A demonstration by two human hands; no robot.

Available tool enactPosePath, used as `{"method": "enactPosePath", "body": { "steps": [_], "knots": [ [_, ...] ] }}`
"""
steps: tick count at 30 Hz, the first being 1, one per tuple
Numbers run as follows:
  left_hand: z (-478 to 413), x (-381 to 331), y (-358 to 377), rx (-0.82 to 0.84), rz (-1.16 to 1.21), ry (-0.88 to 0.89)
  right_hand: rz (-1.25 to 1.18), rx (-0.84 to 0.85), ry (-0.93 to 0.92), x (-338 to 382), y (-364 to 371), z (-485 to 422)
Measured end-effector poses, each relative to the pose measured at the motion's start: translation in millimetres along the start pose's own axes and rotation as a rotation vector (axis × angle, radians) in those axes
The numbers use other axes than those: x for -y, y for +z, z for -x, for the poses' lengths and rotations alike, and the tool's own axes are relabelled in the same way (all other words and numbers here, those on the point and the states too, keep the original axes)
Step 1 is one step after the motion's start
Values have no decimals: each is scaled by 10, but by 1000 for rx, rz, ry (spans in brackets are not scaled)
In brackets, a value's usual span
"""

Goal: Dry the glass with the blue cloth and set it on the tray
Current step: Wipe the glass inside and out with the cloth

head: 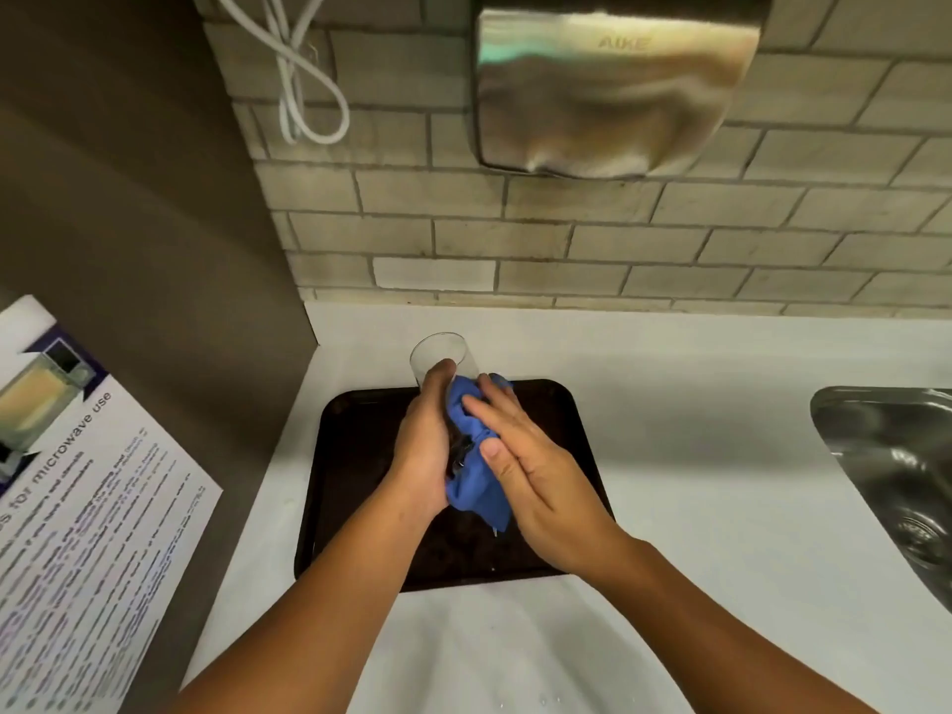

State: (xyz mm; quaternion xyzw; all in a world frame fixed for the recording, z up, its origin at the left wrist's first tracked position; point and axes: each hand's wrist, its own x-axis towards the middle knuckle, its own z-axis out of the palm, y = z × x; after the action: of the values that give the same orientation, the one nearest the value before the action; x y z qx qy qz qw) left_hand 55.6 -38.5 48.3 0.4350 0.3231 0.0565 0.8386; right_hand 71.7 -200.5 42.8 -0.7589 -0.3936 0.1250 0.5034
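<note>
Two hands in view, both bare, both over one dark tray (360, 487) on the white bench (695, 456).

Left hand (422, 445): fingers wrapped around one clear glass (438, 353), thumb on the near side. Glass is held up off the tray, tilted, open rim pointing away toward the wall. Only the upper part of the glass shows; the rest is behind the hand and cloth.

Right hand (530, 471): fingers held flat and nearly straight, pressing one blue cloth (476, 487) against the right side of the glass. Cloth is bunched between the two hands, and a loose end hangs down below the palms, above the tray.

Tray count: one, nothing resting on it that I can see. A few water drops on the bench near the bottom edge.

Other items, one each: steel sink (896, 471) at right, well apart from the tray; metal hand dryer (613, 85) on the tiled wall; looped white cable (304, 85) upper left; printed microwave notice (87, 507) on the left.
</note>
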Motion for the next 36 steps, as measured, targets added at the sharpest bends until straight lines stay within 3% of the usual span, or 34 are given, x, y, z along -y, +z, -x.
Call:
{"method": "enactPosePath", "body": {
  "steps": [5,9,13,17,23,30,34,36],
  "knots": [
    [10,3,15,-79,-79,43,-225,-87,181,29,-106,-130],
    [-10,6,6,-137,-117,114,-6,-73,74,65,-46,-104],
    [-16,-1,2,-182,-135,142,-149,-151,172,87,-51,-158],
    [-18,-8,-15,-210,-170,193,-14,-136,54,78,62,-88],
    [45,8,-55,-102,-122,123,-289,-304,328,-30,-155,-296],
    [167,99,-59,86,-94,-6,-62,-203,181,130,-322,-441],
    [168,37,-107,111,-68,11,244,-4,-94,201,-219,-301],
    [185,19,-112,117,-89,22,271,-16,-65,204,-282,-350]
  ]
}}
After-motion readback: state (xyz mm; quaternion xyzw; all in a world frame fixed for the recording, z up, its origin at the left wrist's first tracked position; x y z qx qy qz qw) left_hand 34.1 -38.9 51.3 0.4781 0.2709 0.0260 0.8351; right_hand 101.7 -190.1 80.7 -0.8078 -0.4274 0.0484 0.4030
